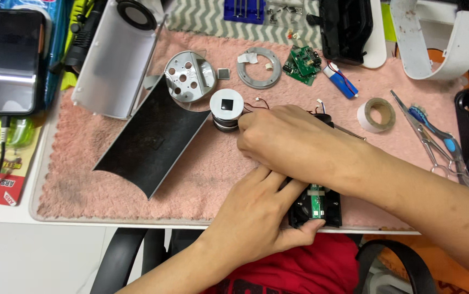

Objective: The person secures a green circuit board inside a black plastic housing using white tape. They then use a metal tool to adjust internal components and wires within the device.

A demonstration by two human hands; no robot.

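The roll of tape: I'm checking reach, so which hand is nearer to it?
Right. The right hand lies just left of the roll of tape; the left hand is lower, at the mat's front edge.

White surface (5, 215) covered by a pink fleece mat (202, 174), evenly lit. Pale floor (33, 261) below; black chair armrest (117, 256) at the near edge.

left hand (256, 218): grips a black module (316, 207) with a small green board, at the pink mat's (202, 174) near edge
right hand (289, 144): crosses over it, fingertips beside a white-topped cylinder (227, 109)
nearby: curved black panel (150, 144), tape roll (376, 115), scissors (436, 141)
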